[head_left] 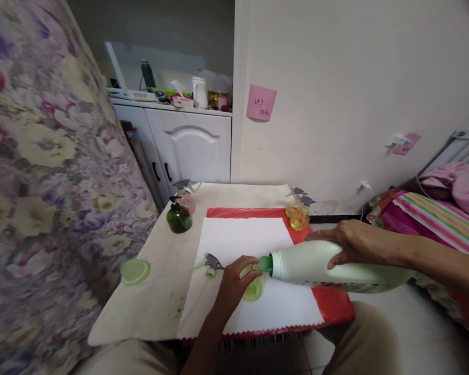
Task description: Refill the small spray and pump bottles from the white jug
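Note:
My right hand [347, 242] grips a large pale green detergent bottle [305, 263], tilted nearly flat with its green spout pointing left. Below and beside that spout stands a small yellow-green spray bottle [254, 288] without its top. Wrapped around the neck of this small bottle is my left hand [238, 276]. The spout meets the small bottle's mouth; whether liquid is flowing I cannot tell. A grey and green spray head [210, 264] lies on the white sheet [273, 317], left of my left hand. Farther left rests a round green cap [135, 272].
A dark green pump bottle [179, 216] and a pink spray bottle [186, 200] stand at the table's back left. Two yellow spray bottles [299, 217] stand at the back right. A floral curtain [54, 172] hangs left; a bed [433, 213] is at right.

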Demonstrator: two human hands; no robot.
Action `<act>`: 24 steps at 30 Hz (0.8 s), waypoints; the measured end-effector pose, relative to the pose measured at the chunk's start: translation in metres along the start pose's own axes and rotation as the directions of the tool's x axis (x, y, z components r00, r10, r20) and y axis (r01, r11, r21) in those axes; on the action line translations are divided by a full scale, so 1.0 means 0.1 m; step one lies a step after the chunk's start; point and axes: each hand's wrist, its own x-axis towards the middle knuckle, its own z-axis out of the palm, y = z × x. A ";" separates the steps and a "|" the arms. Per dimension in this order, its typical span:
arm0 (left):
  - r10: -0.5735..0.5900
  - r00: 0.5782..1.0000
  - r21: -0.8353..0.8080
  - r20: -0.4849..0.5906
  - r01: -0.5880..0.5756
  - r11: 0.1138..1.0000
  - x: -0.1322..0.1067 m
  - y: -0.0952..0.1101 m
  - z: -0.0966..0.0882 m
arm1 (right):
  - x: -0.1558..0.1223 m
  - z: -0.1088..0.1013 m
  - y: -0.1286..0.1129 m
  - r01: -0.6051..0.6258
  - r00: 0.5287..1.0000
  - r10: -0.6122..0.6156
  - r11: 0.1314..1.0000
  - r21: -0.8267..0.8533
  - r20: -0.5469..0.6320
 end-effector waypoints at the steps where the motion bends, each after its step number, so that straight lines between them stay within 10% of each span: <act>1: -0.001 1.000 0.001 0.002 0.001 1.000 0.00 0.00 0.00 | 0.00 0.00 0.01 -0.003 1.000 0.003 1.000 -0.007 0.001; 24: 0.005 1.000 -0.003 0.003 -0.005 1.000 0.01 0.02 0.00 | -0.01 -0.03 -0.03 -0.001 1.000 0.001 0.999 0.045 0.004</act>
